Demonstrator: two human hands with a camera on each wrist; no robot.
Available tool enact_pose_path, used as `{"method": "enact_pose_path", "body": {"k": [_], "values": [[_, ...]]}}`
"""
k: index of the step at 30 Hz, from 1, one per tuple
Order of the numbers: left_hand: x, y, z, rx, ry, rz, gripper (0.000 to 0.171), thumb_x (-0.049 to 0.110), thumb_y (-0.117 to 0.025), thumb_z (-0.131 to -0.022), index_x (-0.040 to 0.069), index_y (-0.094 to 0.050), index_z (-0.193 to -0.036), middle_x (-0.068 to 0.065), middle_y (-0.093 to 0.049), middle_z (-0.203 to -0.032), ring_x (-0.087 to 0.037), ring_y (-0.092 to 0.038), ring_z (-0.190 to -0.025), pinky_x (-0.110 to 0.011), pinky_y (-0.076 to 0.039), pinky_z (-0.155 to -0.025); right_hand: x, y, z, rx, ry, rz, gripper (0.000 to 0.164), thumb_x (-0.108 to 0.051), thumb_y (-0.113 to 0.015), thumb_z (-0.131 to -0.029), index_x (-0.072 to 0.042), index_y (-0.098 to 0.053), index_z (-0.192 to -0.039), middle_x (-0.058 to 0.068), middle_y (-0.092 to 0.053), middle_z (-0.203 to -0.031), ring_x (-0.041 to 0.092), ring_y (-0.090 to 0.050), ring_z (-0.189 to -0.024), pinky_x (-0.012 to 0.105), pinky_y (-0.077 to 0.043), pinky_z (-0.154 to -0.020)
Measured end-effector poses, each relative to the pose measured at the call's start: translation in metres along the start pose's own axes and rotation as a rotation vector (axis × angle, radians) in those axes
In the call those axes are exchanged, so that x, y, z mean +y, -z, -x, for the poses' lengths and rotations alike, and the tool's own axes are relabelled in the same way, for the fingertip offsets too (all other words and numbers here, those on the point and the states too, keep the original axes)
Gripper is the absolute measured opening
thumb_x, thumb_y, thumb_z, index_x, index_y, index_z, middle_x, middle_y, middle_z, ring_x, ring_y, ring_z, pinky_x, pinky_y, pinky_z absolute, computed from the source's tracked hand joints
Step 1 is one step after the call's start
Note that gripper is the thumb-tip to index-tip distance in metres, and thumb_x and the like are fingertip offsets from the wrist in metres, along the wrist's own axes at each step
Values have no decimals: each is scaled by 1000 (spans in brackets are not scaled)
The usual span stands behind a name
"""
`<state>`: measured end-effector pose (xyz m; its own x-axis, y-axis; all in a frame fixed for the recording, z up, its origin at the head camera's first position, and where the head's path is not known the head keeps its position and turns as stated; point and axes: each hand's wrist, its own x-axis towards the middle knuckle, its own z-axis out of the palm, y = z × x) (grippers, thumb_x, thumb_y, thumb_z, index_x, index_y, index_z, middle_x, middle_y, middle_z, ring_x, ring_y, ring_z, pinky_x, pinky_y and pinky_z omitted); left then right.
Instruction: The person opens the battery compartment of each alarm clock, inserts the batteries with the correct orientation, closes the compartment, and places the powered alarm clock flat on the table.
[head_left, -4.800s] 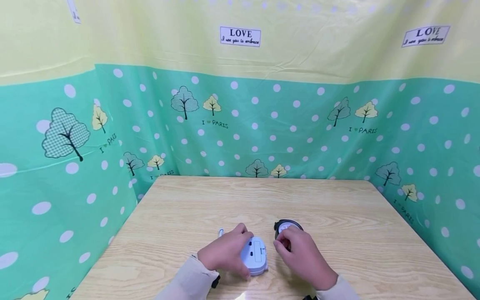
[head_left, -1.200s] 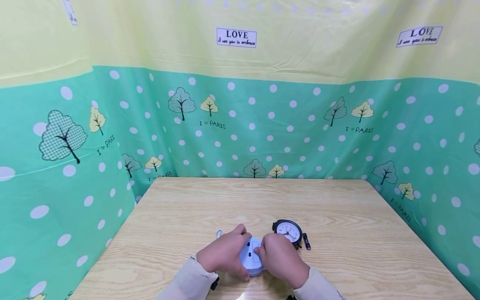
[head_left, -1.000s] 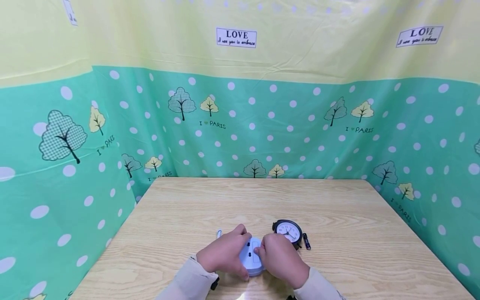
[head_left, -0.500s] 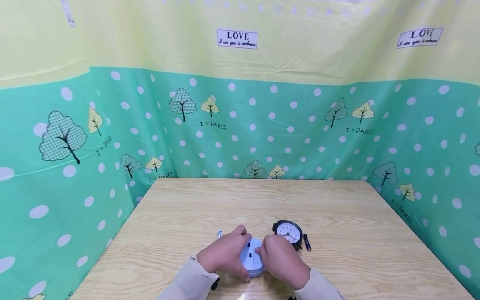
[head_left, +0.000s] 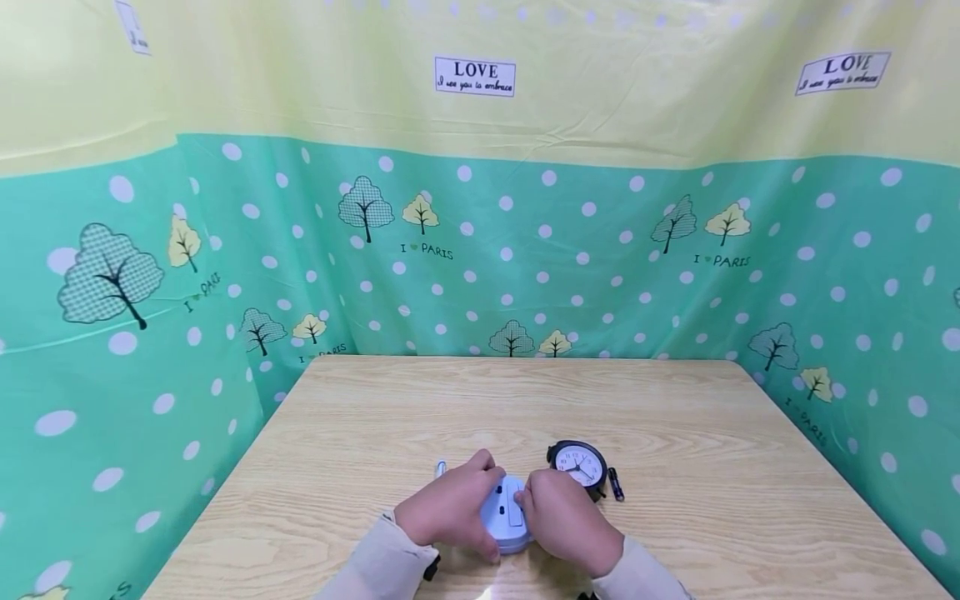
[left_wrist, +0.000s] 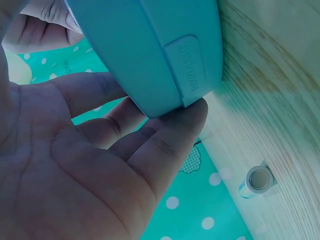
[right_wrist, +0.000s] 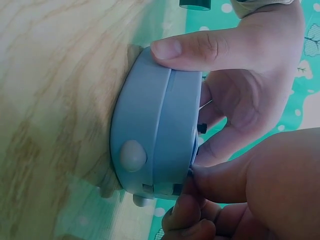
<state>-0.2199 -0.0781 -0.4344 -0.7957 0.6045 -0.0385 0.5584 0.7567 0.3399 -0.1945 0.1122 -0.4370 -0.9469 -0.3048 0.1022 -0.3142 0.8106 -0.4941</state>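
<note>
A light blue alarm clock [head_left: 501, 533] lies back up on the table, with two black knobs and a long battery cover [head_left: 515, 504] on its back. My left hand [head_left: 453, 510] holds its left side, thumb at the near edge and fingers at the far edge. In the left wrist view the fingertips touch the clock's side [left_wrist: 185, 65], by a button with raised lettering. My right hand [head_left: 566, 521] has its fingers curled at the clock's right edge. There, in the right wrist view, thumb and finger pinch the cover's end, which they mostly hide.
A black alarm clock [head_left: 577, 464] with a white dial stands just behind my right hand. Beside it lies a short dark rod [head_left: 616, 484]. A slim white-and-blue cylinder [head_left: 440, 468] lies behind my left hand. Patterned curtains [head_left: 510, 250] border the wooden table [head_left: 420, 400].
My right hand was by the black clock several seconds ago and has moved left onto the blue clock. Over the last second both hands have stayed in place; the cover seems slightly tilted.
</note>
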Motion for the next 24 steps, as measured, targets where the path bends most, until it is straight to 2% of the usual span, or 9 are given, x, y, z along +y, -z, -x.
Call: {"method": "enact_pose_path", "body": {"k": [14,24], "values": [[1,0,1,3,3,2,98,43,-101,-57,10,-60,-140,3,-53,-127,-2,-56,-96,-21,-53,-90,-2,2,1,-12,-5,-6,30,-19,-61,-102,-13,-58,-74,-3,-50,-65,10,-46,-57,26,-39,-52],[3,4,4,11,-4,4,93,40,-100,-57,10,-61,-136,3,-53,-122,-3,-55,-91,-21,-52,-86,-1,0,0,1,-17,-12,30,-20,-61,-102,-14,-57,-73,-3,-50,-64,11,-46,-55,27,-39,-51]]}}
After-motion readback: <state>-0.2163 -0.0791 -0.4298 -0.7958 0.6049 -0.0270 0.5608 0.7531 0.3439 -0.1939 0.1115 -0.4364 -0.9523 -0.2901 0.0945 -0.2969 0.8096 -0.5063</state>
